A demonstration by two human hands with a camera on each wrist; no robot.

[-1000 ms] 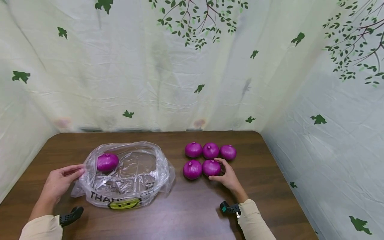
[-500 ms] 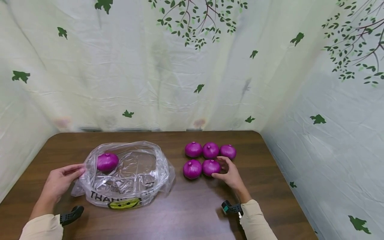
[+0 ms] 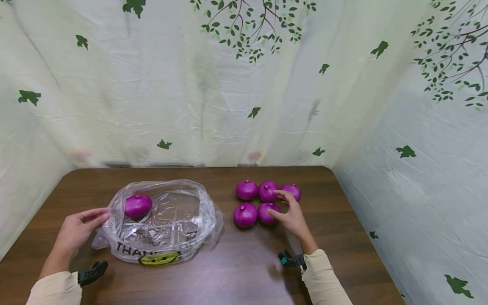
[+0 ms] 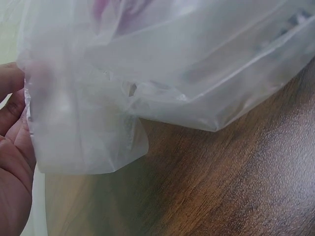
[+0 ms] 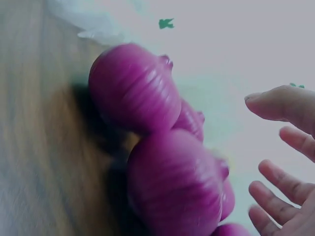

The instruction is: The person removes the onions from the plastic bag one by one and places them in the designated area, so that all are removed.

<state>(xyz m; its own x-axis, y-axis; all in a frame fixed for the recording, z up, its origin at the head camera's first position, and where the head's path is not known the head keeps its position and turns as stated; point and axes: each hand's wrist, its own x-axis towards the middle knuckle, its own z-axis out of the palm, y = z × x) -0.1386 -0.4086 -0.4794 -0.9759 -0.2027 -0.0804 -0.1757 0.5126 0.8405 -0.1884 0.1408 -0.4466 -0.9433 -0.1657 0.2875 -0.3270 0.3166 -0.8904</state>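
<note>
My left hand point(image 3: 76, 232) pinches the left rim of a clear plastic bag point(image 3: 209, 228), whose mouth is spread wide. Printed letters and a yellow patch show on the bag's front. One purple onion point(image 3: 138, 206) lies inside at the left. My right hand point(image 3: 294, 217) hovers over the right side of the onion group, fingers spread and holding nothing. Below it sits the front right onion point(image 3: 265, 214), beside the front left onion point(image 3: 245, 215). In the right wrist view the fingers stand apart from the nearest onion point(image 5: 172, 184).
Behind these two, a row has a left onion point(image 3: 246, 189), a middle onion point(image 3: 267, 191) and a right onion point(image 3: 295, 191), partly covered by my hand. All rest on a brown wooden table point(image 3: 244, 271). A pale leaf-patterned curtain point(image 3: 213, 106) encloses its far side.
My right hand has let go of the front right onion, drawn back from it and risen over the group. The left hand still pinches the bag in the same place.
</note>
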